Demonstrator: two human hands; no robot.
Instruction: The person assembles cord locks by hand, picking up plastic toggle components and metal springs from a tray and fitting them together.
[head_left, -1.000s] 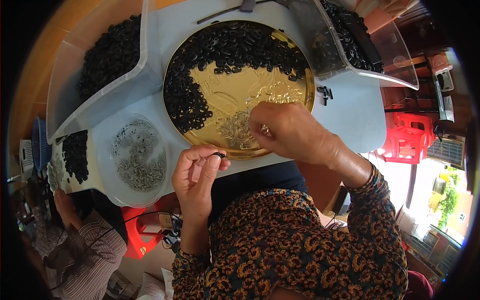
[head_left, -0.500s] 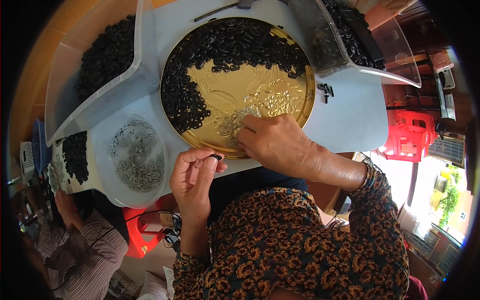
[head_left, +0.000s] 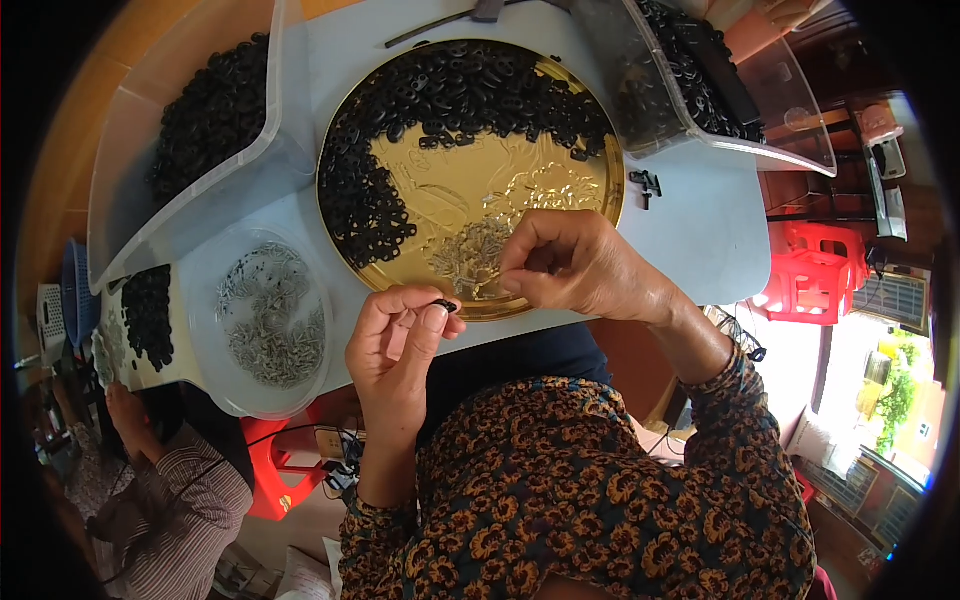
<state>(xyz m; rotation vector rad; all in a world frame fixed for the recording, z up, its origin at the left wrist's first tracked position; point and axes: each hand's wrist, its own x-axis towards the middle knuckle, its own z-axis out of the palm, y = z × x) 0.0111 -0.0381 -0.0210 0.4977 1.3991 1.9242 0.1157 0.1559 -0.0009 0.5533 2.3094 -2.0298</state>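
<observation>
My left hand (head_left: 398, 345) is raised in front of the tray's near rim. Its thumb and fingers pinch a small black plastic piece (head_left: 446, 306). Over the near right part of the round gold tray (head_left: 440, 170) is my right hand (head_left: 580, 262), thumb and index finger pressed together. Whatever lies between those fingertips is too small to make out. Just beside them on the tray is a heap of small silver metal pins (head_left: 468, 248). Many black plastic pieces (head_left: 365, 205) line the tray's left and far sides.
Clear plastic bins of black parts stand at the left (head_left: 215, 110) and right (head_left: 700, 90). A round tub (head_left: 275, 330) of silver pins sits left of the tray. A few black bits (head_left: 645, 186) lie on the table. Another person's hand (head_left: 130, 410) is at lower left.
My right hand has lifted off the silver pins and moved right, its thumb and index now pinched. My left hand has shifted slightly right with the black piece.
</observation>
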